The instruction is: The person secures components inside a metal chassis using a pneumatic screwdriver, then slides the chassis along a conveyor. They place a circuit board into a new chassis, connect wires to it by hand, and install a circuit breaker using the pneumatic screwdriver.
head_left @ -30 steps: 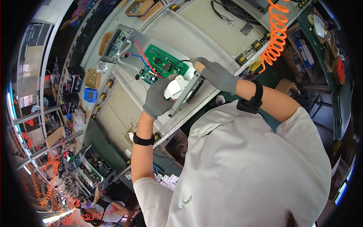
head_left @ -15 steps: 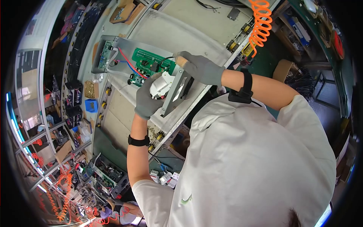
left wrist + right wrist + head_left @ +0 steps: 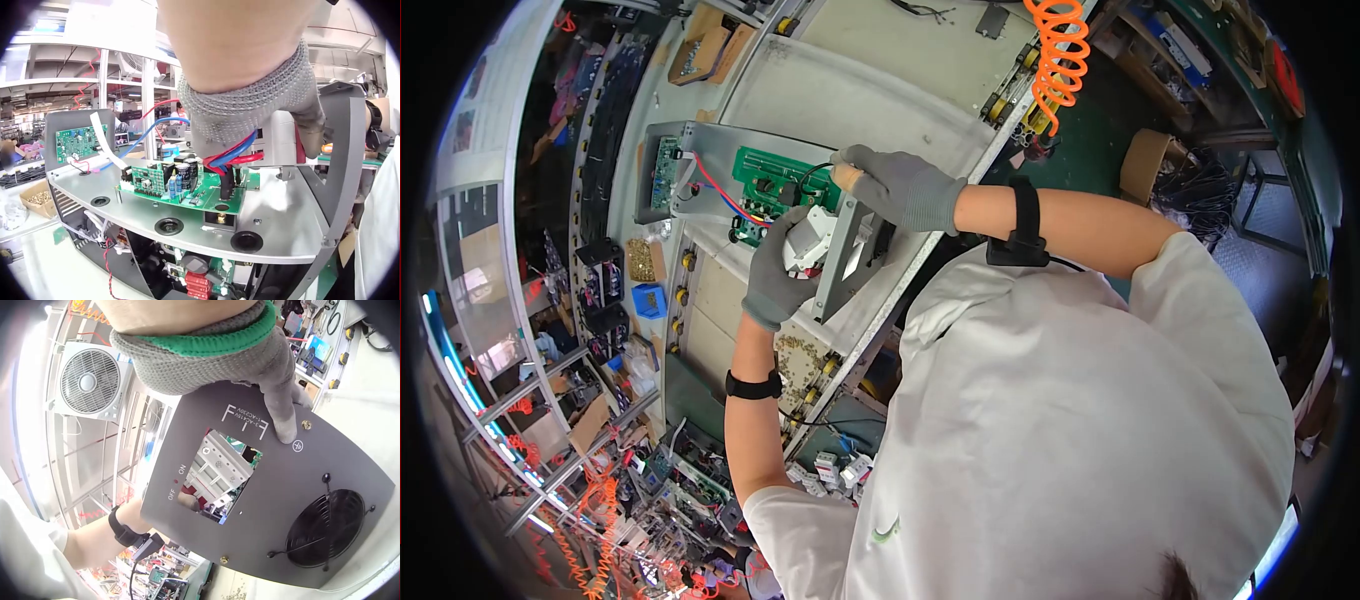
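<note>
My left hand (image 3: 778,275) grips a white switch block (image 3: 808,240) behind the grey end panel (image 3: 837,262) of a metal unit. In the right wrist view, the block (image 3: 219,464) shows through the rectangular cutout of the panel (image 3: 250,537), a left fingertip beside it. My right hand (image 3: 905,190) holds the panel's upper edge, a finger against its printed outer face. Red and blue wires (image 3: 240,153) run under the left hand, above a green circuit board (image 3: 181,190) on the metal deck. The left fingers are partly hidden.
A ribbon cable (image 3: 106,140) leads to the far end board. An orange coiled hose (image 3: 1060,60) hangs at the upper right. Brass parts (image 3: 640,260) and a blue bin (image 3: 649,300) stand left of the unit; loose fasteners (image 3: 798,362) lie nearer on the bench.
The head view has shifted, so the unit and both hands appear farther left. The white block has turned slightly in my left hand; my right hand keeps its hold on the panel.
</note>
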